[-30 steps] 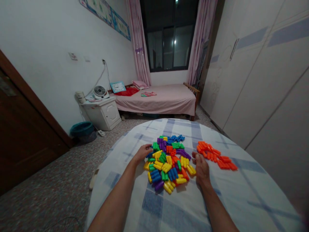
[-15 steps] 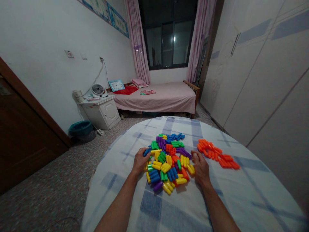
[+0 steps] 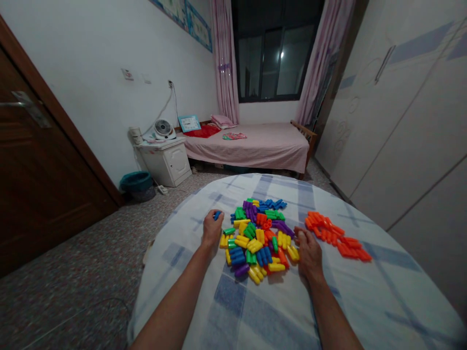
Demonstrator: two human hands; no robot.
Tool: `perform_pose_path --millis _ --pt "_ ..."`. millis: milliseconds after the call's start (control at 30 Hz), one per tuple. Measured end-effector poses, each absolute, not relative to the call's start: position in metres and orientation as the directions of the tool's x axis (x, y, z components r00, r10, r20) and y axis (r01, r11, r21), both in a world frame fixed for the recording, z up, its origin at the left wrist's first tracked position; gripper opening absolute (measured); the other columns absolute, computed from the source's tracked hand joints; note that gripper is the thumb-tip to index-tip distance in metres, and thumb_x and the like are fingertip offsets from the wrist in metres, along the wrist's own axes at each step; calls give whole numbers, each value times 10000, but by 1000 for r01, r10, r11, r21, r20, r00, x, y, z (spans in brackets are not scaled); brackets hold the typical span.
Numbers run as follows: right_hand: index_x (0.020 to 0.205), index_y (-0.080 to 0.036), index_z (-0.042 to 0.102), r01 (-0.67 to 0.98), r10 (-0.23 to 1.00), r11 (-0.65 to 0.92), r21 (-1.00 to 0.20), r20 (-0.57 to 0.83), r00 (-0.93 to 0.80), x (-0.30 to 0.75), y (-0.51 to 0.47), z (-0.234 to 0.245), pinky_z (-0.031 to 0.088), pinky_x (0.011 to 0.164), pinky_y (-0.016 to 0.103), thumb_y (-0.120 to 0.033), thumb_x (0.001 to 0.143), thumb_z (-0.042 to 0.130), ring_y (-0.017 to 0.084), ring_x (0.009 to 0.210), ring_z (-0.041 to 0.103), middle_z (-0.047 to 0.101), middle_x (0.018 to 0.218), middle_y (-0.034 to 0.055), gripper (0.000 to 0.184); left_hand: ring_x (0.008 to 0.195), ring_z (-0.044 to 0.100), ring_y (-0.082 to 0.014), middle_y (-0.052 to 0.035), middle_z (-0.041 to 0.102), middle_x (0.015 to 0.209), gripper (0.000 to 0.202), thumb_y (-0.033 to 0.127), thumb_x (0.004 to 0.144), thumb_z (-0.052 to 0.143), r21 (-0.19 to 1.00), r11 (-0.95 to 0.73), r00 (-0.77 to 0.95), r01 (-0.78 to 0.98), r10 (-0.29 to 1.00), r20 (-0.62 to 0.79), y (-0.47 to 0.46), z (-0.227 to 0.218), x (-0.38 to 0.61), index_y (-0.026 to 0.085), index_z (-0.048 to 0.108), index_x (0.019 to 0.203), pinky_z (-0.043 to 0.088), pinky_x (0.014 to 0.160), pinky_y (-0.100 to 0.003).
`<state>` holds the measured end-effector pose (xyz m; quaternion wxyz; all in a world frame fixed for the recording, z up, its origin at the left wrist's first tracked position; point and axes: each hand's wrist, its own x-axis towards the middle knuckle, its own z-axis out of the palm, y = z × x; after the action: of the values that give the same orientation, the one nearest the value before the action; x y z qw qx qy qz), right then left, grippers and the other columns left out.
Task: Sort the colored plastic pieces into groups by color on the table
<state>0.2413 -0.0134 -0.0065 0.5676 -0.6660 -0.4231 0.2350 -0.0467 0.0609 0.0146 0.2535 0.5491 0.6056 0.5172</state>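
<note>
Pinched in the fingers of my left hand (image 3: 212,229) is a blue plastic building piece (image 3: 217,215), held just left of a mixed pile. Yellow pieces (image 3: 254,245), green pieces (image 3: 250,230), purple pieces (image 3: 282,227) and dark blue pieces (image 3: 238,256) make up that pile, with some orange ones among them. At the pile's right edge rests my right hand (image 3: 309,253), its fingers loosely stretched beside the purple and yellow pieces, holding nothing that I can see. A separate group of orange pieces (image 3: 328,235) lies farther right.
A blue-and-white checked cloth (image 3: 182,291) covers the round table. Beyond it stand a pink-covered bed (image 3: 262,146), a white cabinet (image 3: 177,163) with a small fan (image 3: 164,128), and a green-lined bin (image 3: 136,182). A wardrobe (image 3: 401,146) is on the right.
My left hand has moved away from the pile's left edge with the blue piece in its fingers. My right hand stays beside the pile. The camera view has turned slightly left.
</note>
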Motion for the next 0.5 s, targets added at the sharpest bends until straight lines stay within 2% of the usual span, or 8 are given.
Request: perform_pose_path --millis 133,267,433,500 --pt "1023 -181 630 326 830 1 -946 182 528 240 -14 -3 443 784 353 -483 781 413 235 879 597 647 1027 84 443 968 590 -192 -51 662 1016 343 146 644 587 860 -202 -74 469 961 266 73 22 -40 197 667 973 423 917 -317" --pt "1015 -183 629 322 835 -10 -947 170 523 239 -16 -1 449 767 349 -472 770 419 237 869 604 650 1026 84 433 962 595 -205 -44 681 966 336 123 610 588 848 -197 44 493 979 201 86 25 -26 208 698 916 443 874 -304" --pt "1009 -189 631 352 840 -11 -936 182 512 238 -17 2 442 791 358 -453 757 425 243 894 598 654 1030 82 419 613 588 -153 -24 656 669 222 220 618 612 876 -113 153 468 987 45 92 25 -28 143 704 805 462 594 -259" --pt "997 -188 632 371 843 -2 -929 198 501 237 -18 3 437 804 362 -446 758 421 242 895 597 657 1007 79 409 549 558 -133 -20 634 622 226 257 620 615 888 -93 173 451 985 16 90 24 -32 123 696 783 434 528 -238"
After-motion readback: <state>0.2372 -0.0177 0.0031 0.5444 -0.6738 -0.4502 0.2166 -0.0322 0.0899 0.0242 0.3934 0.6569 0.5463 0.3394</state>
